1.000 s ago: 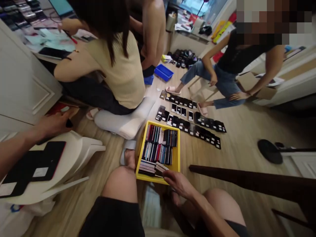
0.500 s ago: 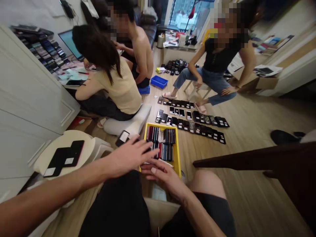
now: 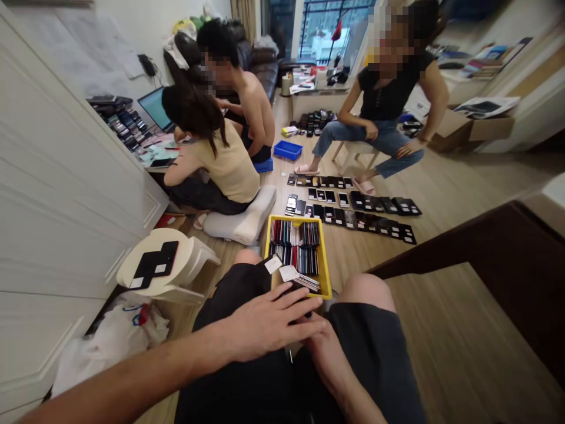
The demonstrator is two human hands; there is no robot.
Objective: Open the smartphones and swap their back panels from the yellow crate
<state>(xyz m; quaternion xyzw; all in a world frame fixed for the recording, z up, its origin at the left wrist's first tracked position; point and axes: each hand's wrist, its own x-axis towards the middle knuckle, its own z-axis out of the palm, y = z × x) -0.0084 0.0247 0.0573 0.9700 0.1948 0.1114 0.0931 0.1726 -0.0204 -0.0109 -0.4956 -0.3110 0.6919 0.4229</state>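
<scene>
My left hand (image 3: 269, 323) is in front of my lap, fingers a little apart, the thumb hidden beneath. Dark phones with white labels (image 3: 289, 273) stick out from under its fingers and appear to be held there. My right hand (image 3: 329, 344) is partly beneath the left one; its fingers are mostly covered, so I cannot tell whether it grips anything. Just beyond my hands, between my knees, stands a yellow basket (image 3: 327, 268) packed with phones (image 3: 293, 232) standing on edge in two rows.
Rows of phones (image 3: 342, 200) lie on the floor ahead. On the left, a cream stool (image 3: 128, 259) bears black phones (image 3: 154, 264). Dark wooden furniture (image 3: 498, 282) stands at the right. Two people sit ahead left; another (image 3: 392, 100) sits ahead right. A blue tray (image 3: 288, 151) is farther back.
My hands have come closer together, the left now overlapping the right. The labelled phones by my left hand have moved right, nearer the basket. The view has shifted.
</scene>
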